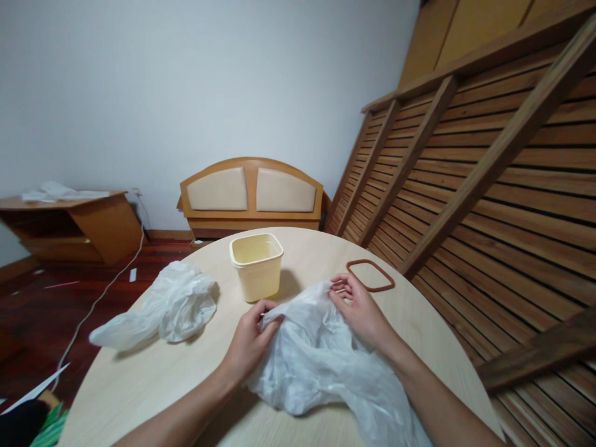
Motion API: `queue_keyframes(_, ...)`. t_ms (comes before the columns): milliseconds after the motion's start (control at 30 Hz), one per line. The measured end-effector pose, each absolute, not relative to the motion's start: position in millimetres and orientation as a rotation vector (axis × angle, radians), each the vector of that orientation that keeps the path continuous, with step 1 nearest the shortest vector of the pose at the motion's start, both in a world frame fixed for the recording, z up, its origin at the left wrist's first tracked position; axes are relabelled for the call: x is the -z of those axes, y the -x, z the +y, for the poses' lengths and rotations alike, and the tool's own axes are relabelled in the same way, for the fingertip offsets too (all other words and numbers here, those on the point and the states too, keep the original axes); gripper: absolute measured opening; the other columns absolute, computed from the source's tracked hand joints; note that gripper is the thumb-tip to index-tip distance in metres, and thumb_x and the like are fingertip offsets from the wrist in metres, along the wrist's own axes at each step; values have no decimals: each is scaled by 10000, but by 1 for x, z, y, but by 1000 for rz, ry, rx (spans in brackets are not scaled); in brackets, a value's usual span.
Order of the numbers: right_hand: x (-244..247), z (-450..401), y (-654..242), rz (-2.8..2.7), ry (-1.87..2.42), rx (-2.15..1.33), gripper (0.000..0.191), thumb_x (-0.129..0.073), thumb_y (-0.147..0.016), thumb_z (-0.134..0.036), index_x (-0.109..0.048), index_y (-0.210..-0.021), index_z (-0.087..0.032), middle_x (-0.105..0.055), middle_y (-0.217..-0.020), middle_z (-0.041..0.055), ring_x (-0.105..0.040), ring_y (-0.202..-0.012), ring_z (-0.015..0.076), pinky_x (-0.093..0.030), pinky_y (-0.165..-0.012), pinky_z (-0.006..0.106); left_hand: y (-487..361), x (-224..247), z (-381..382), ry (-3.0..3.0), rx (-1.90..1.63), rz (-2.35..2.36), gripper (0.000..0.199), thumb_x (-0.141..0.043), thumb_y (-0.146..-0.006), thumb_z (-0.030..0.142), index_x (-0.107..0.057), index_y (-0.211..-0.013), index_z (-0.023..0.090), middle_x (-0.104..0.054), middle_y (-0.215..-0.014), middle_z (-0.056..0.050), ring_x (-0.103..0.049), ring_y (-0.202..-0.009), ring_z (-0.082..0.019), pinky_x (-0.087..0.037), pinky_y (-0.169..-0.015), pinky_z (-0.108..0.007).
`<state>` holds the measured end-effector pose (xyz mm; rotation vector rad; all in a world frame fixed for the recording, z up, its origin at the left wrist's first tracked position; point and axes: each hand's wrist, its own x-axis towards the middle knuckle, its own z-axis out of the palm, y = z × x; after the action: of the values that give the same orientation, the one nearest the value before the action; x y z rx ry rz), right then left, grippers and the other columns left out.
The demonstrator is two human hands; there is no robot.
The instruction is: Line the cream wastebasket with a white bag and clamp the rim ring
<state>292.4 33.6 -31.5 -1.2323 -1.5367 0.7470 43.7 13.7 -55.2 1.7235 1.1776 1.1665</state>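
Note:
A crumpled white plastic bag (321, 354) spreads over the near part of the table, held between both hands. My left hand (254, 338) pinches its upper left edge, thumb against fingers. On the other side, my right hand (356, 304) grips the bag's upper right edge with curled fingers. Just beyond the bag stands an upright, open-topped cream plastic bin (259, 276). A brown rounded-square ring (388, 287) lies flat beyond my right hand. To the left rests a second crumpled white plastic bag (186, 304), touched by neither hand.
The round pale wooden table (437, 354) carries all of these. A slatted wooden panel (465, 205) leans close along its right side. Behind the table is a padded headboard (251, 189); a low wooden cabinet (97, 230) stands at the left, with a cable (112, 282) across the floor.

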Motion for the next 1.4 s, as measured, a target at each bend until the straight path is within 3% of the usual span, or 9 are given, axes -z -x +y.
queue_keyframes(133,15,18,-291,-1755,1366,-467,220,-625,-882,-429,-594,-925,-214,-660,-873,39,-635,-800,194,-511,-754,336,-41,50,13,-1791,-1220,1227,193,-572,-839,358,-644,-898,189,-707,-893,-69,-652,-866,-237,-508,-788,-335)
queue_keyframes(200,6,4,-290,-1929,1410,-545,325,-659,-867,-468,-641,-1076,-219,-695,-1059,75,-663,-916,221,-524,-839,376,-39,49,14,-1862,-1195,1194,196,-565,-856,379,-626,-869,193,-717,-978,-97,-658,-953,-264,-508,-870,-381)
queue_keyframes(333,4,-19,-292,-2274,1386,-755,1164,-885,-595,-535,-310,-1571,-269,-319,-1627,152,-342,-1470,357,-313,-1178,513,-35,49,14,-1953,-1069,1016,290,-530,-927,439,-600,-1057,189,-613,-1364,-163,-573,-1263,-301,-426,-1082,-466)
queue_keyframes(467,14,-22,-298,-2379,1373,-887,1455,-951,-467,-423,-81,-1624,-275,-60,-1694,151,-135,-1544,373,-208,-1231,530,-32,46,11,-2103,-846,950,734,-670,-849,497,-410,-1464,191,-505,-1491,-188,-509,-1347,-337,-382,-1139,-533)
queue_keyframes(633,18,-14,-298,-2402,1265,-909,1356,-927,-517,-305,-139,-1620,-265,-131,-1689,120,-194,-1537,343,-241,-1238,479,-31,37,3,-2301,-607,833,1061,-826,-669,565,-332,-1546,230,-462,-1535,-189,-438,-1407,-400,-211,-1198,-661)
queue_keyframes(767,21,-10,-293,-2431,1160,-884,1176,-896,-554,-224,-316,-1574,-290,-346,-1625,113,-324,-1490,334,-269,-1221,505,-32,31,0,-2395,-450,742,1021,-818,-696,519,-322,-1544,242,-398,-1585,-169,-375,-1457,-380,-95,-1230,-652)
queue_keyframes(933,20,-4,-290,-2419,1139,-833,998,-877,-587,-198,-446,-1485,-263,-532,-1466,120,-479,-1369,301,-349,-1161,460,-36,27,-2,-2407,-446,741,688,-752,-754,315,-497,-1388,231,-527,-1467,-125,-475,-1369,-322,-321,-1189,-516)
queue_keyframes(1167,17,2,-293,-2348,1068,-955,731,-797,-699,-162,-544,-1375,-283,-624,-1322,68,-573,-1240,254,-422,-1075,401,-33,30,-2,-2377,-594,836,735,-637,-756,192,-414,-1453,251,-508,-1472,-118,-497,-1334,-306,-397,-1136,-499)
queue_keyframes(1400,15,-4,-300,-2459,1093,-988,1144,-952,-508,-381,-420,-1513,-254,-434,-1554,141,-368,-1453,346,-266,-1211,500,-40,27,-12,-2439,-550,906,1083,-797,-667,587,-296,-1562,239,-381,-1592,-171,-393,-1428,-410,-307,-1169,-617)
